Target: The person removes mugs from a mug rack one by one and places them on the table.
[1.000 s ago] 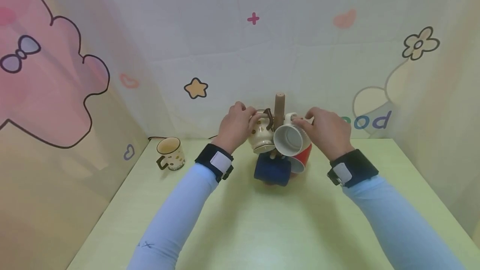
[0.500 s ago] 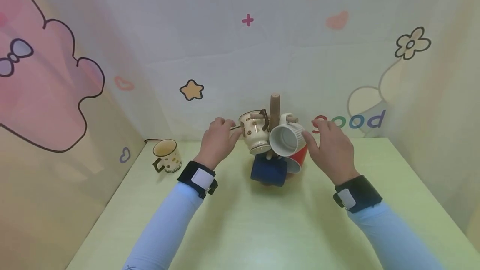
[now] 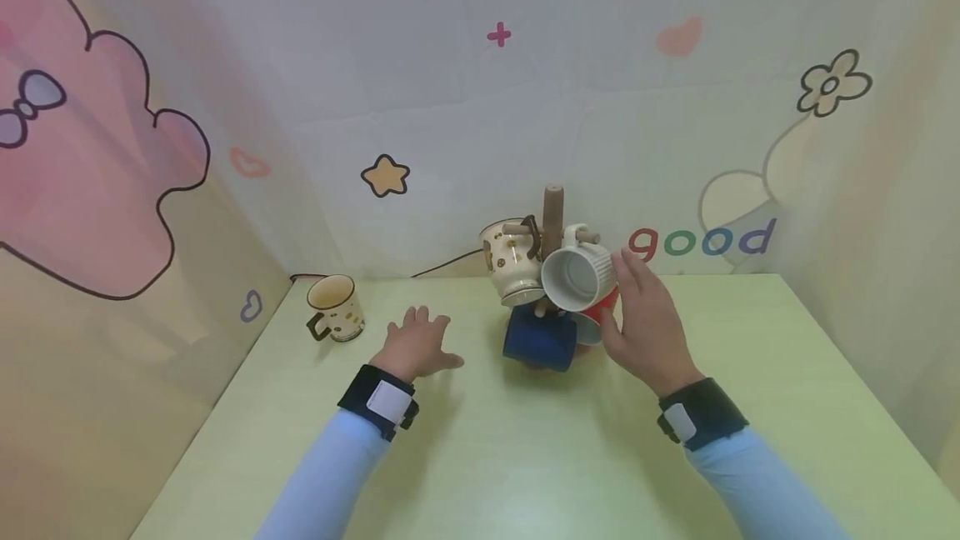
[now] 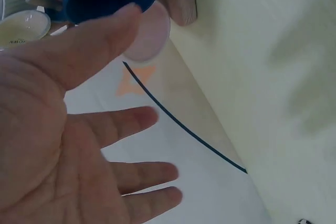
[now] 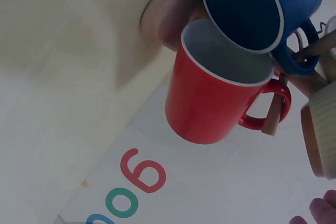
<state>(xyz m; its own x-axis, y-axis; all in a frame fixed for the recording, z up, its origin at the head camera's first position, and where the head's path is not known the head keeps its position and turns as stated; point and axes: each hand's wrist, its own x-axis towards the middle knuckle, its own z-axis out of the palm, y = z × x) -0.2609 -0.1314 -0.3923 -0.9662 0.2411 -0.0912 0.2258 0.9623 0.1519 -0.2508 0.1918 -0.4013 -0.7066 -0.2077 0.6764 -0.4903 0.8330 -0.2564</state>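
Several mugs hang by their handles from a wooden mug tree [image 3: 552,211]. A cream mug with brown spots [image 3: 512,261] is at its upper left, a white ribbed mug [image 3: 602,267] at its upper right. Below them hang a blue mug [image 3: 538,342] and a red mug [image 5: 210,98], the red one partly hidden in the head view. My left hand [image 3: 415,347] is over the table left of the tree, fingers spread, holding nothing. With its fingers extended, my right hand [image 3: 647,327] is beside the white mug; whether the fingertips touch it I cannot tell.
A second cream spotted mug [image 3: 341,315] stands upright on the pale green table [image 3: 495,457] at the left, its dark handle toward the front left. A patterned cloth [image 3: 442,90] hangs behind the table. A thin dark cord [image 3: 447,263] runs along the back.
Both hands have let go of the upper mugs, which stay hanging on the tree. The left hand has drawn back down and left; the right has lowered a little beside the white mug.
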